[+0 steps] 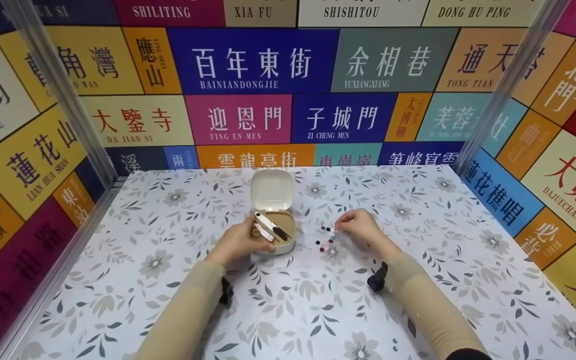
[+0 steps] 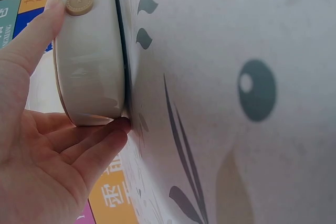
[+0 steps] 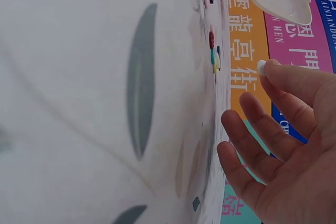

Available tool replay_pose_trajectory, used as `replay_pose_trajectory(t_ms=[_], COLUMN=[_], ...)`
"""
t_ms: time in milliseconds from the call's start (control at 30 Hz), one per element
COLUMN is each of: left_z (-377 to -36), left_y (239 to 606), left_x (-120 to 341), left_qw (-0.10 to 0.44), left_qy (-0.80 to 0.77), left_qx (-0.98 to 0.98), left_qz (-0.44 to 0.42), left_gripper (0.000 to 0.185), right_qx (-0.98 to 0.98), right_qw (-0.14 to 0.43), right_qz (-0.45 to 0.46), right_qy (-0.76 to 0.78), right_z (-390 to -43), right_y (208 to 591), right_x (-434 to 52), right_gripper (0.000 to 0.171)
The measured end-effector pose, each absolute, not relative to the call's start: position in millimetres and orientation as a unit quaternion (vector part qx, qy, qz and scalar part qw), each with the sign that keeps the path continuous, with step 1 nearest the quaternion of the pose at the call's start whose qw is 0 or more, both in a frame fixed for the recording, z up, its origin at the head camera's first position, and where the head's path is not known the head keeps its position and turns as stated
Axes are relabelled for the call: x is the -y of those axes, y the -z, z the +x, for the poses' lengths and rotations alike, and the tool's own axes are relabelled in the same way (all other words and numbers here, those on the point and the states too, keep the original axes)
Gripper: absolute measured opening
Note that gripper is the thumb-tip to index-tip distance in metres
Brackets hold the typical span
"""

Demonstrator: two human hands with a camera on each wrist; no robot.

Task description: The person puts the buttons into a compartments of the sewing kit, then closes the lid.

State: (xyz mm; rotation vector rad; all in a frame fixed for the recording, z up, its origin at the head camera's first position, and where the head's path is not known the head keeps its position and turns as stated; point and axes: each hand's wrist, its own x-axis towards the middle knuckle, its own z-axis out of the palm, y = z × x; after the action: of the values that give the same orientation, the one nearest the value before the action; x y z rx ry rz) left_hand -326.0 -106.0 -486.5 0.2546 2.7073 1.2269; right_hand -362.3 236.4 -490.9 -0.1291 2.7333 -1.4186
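Floral-print tabletop w/ colourful street-sign walls; both hands at work near centre.

R hand point(image 1: 363, 227) hovers just above the cloth, thumb and forefinger pinching a tiny white round-headed pin point(image 3: 261, 67), other fingers loosely spread. Cluster of small pins w/ red, black, white and teal heads point(image 1: 325, 239) lies just to its left, touching the cloth, between this hand and the box, so R hand is the nearer one to it. Further left, small round cream plastic box point(image 1: 274, 235) sits w/ hinged lid point(image 1: 271, 190) standing open towards the back wall; inside, a white tool w/ dark tip point(image 1: 270, 226) lies slantwise, long axis running front-left to back-right. L hand point(image 1: 238, 242) cups the box's left side, thumb on the wall by a tan round button point(image 2: 79, 3), fingers curled at its base.
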Motion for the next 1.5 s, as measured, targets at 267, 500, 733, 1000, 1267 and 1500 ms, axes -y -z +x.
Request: replay_pose_trajectory(t_ms=[267, 500, 733, 1000, 1267, 1500], left_z=[-323.5, -323.9, -325.5, -324.3, -323.7, -322.7], left_y=[483.5, 482.6, 482.0, 483.3, 482.9, 484.3], left_x=[104.8, 106.0, 105.7, 106.7, 106.6, 106.5], left_qw=[0.064, 0.057, 0.062, 0.067, 0.058, 0.063], left_qy=[-0.406, -0.402, -0.414, -0.420, -0.408, -0.405], left_qx=[-0.906, -0.908, -0.903, -0.900, -0.905, -0.906], left_qz=[0.100, 0.103, 0.099, 0.096, 0.105, 0.104], left_gripper=[0.108, 0.106, 0.106, 0.108, 0.111, 0.115], right_qx=[-0.896, -0.901, -0.901, -0.902, -0.905, -0.905], right_qw=[0.015, 0.014, 0.008, 0.014, 0.019, 0.005], right_qz=[-0.065, -0.071, -0.074, -0.063, -0.060, -0.071], right_qy=[0.438, 0.428, 0.427, 0.426, 0.421, 0.419], right_z=[-365.1, -366.5, -367.1, -369.1, -367.1, -365.2], right_y=[490.5, 488.3, 484.7, 484.5, 481.9, 478.0], right_x=[-234.4, -232.7, -233.1, -235.2, -235.5, -232.2], right_gripper=[0.012, 0.013, 0.015, 0.015, 0.015, 0.016])
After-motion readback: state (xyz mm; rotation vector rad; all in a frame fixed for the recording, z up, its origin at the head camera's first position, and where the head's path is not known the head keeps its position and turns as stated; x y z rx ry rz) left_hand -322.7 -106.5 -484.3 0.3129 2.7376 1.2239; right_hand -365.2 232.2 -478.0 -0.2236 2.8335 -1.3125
